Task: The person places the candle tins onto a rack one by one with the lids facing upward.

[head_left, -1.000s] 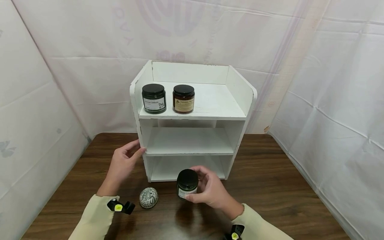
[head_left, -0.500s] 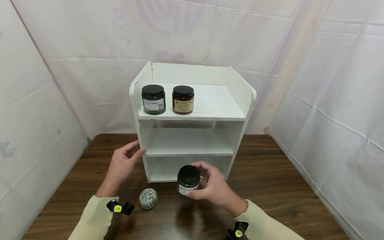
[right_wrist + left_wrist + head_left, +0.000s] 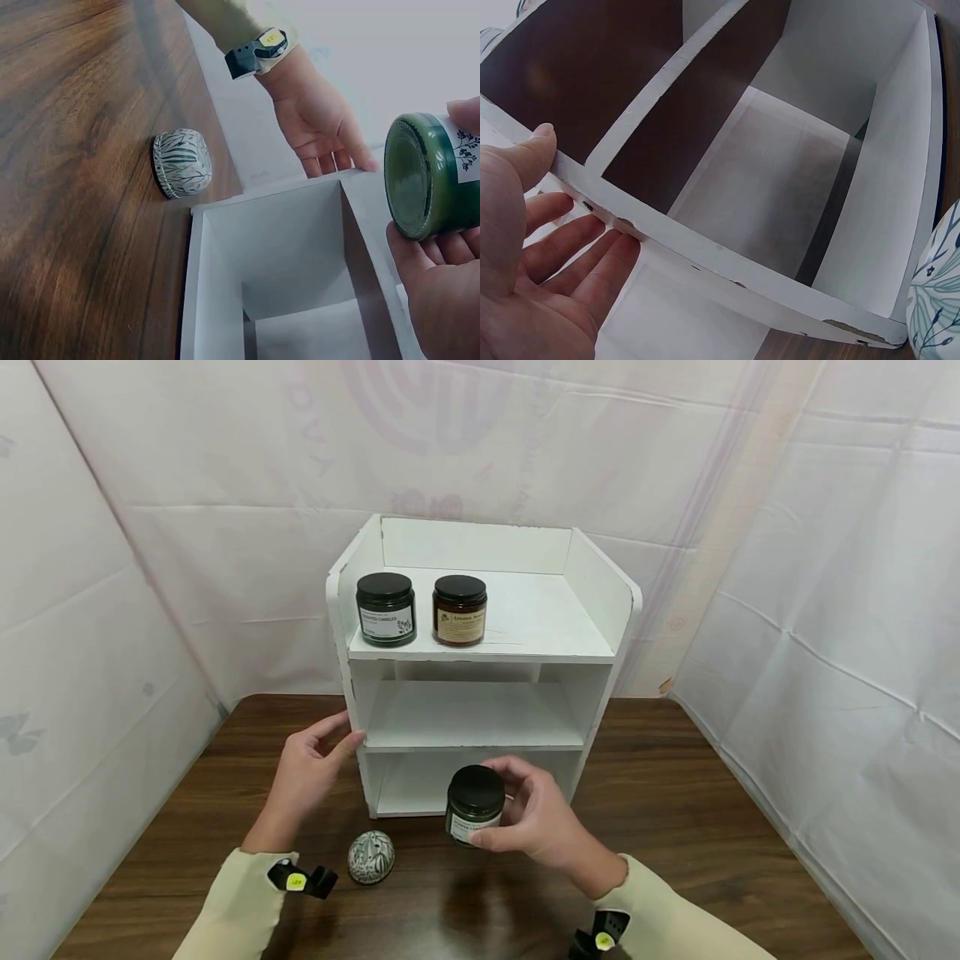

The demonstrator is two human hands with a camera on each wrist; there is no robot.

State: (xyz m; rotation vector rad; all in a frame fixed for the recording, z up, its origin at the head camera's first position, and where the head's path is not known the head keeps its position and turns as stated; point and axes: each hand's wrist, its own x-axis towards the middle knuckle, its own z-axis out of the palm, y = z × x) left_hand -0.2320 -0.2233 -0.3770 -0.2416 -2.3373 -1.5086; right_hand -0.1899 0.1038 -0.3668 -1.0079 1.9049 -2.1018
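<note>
The white shelf unit [image 3: 480,668] stands at twelve o'clock on the wooden table [image 3: 675,827]. Its middle and bottom compartments are open-fronted and hold nothing, so a hand could enter either. On the top tier, the green jar [image 3: 386,608] and amber jar [image 3: 459,610] fill the ten o'clock half; the two o'clock half lies bare between raised walls. The patterned ceramic pot [image 3: 371,856] sits at seven o'clock, near the left sleeve.

At lower centre, the right hand [image 3: 543,822] grips a green jar [image 3: 474,804]; the left hand [image 3: 307,772] touches the white shelf [image 3: 592,585].
</note>
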